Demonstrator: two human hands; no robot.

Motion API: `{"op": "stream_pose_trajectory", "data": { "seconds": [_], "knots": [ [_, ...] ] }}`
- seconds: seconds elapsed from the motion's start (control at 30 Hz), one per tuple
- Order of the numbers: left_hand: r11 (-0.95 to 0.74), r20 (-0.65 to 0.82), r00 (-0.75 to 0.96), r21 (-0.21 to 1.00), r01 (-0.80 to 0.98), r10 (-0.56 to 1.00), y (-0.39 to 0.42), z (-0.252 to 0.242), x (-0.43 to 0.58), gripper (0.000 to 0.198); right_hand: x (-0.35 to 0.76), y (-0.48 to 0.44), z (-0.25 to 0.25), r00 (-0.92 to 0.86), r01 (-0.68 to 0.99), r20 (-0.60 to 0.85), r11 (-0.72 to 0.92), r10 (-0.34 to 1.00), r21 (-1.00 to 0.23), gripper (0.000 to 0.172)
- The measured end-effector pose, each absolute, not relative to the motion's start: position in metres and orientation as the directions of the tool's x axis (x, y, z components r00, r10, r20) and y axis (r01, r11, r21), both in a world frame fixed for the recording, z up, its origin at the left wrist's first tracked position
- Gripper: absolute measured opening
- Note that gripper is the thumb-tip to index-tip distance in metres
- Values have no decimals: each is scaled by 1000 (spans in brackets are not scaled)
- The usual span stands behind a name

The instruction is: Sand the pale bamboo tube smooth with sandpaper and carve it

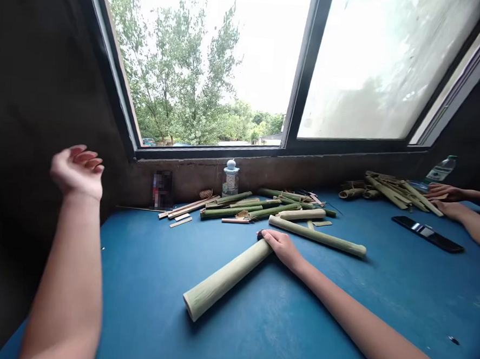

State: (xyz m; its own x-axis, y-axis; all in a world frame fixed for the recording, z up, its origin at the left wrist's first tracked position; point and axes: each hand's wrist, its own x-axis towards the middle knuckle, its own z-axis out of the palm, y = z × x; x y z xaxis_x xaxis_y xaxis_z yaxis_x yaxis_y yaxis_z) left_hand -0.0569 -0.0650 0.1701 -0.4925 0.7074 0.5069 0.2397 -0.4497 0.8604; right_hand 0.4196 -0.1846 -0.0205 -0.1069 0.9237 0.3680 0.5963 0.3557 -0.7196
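My left hand (76,172) hangs in the air above the left part of the blue table, fingers loosely curled and holding nothing. My right hand (281,247) lies over the upper end of a thick pale-green bamboo tube (225,280), its fingers closed around it. Just beyond that hand, a slimmer peeled bamboo tube (318,236) lies on the table, close to my fingertips. Its far end points right. The underside of the thick tube's upper end is hidden by my hand.
A heap of bamboo pieces and flat strips (250,208) lies along the wall, with a glass jar (231,179) behind it. At right, a co-worker's hands (442,193) reach a second bamboo pile (389,191), near a black phone (427,234) and a plastic bottle (440,170).
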Motion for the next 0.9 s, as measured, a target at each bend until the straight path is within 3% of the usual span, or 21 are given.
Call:
{"op": "stream_pose_trajectory", "data": {
  "seconds": [0.03, 0.07, 0.13, 0.2, 0.23, 0.33, 0.47, 0.6, 0.67, 0.77, 0.9],
  "knots": [
    [-550, 591, -329, 806, 218, 736, -89, 182, -32, 63, 420, -184, -21, -106, 585, 362, 353, 926, -731, 49],
    [-539, 573, -89, 805, 249, 815, -115, 186, -4, 59, 420, -184, -22, -107, 572, 355, 350, 928, -742, 49],
    [-414, 279, 330, 775, 477, 902, -171, 169, 56, 58, 421, -184, -24, -106, 546, 341, 341, 934, -765, 46],
    [-491, 86, 542, 558, 669, 836, -223, 128, 108, 69, 421, -184, -28, -88, 517, 326, 323, 941, -792, 40],
    [-538, -14, 597, 419, 732, 802, -245, 103, 129, 76, 420, -184, -30, -72, 501, 321, 312, 944, -807, 35],
    [-511, 5, 511, 43, 858, 859, -279, 44, 164, 74, 417, -181, -32, 13, 440, 329, 289, 944, -850, 32],
    [-453, 173, 479, -169, 875, 861, -267, 33, 172, 34, 408, -168, -8, 182, 332, 410, 337, 894, -881, 34],
    [-367, 455, 512, -372, 853, 729, -241, 83, 166, 39, 399, -154, 64, 323, 200, 554, 517, 767, -832, 33],
    [-324, 552, 514, -409, 853, 656, -232, 111, 166, 42, 396, -152, 107, 404, 145, 623, 625, 670, -767, 31],
    [-331, 624, 478, -346, 878, 618, -228, 137, 173, 46, 396, -161, 159, 515, 108, 693, 764, 504, -636, 26],
    [-529, 583, 443, -27, 848, 681, -239, 146, 176, 44, 388, -189, 186, 586, 82, 726, 865, 360, -495, 28]
  ]
}}
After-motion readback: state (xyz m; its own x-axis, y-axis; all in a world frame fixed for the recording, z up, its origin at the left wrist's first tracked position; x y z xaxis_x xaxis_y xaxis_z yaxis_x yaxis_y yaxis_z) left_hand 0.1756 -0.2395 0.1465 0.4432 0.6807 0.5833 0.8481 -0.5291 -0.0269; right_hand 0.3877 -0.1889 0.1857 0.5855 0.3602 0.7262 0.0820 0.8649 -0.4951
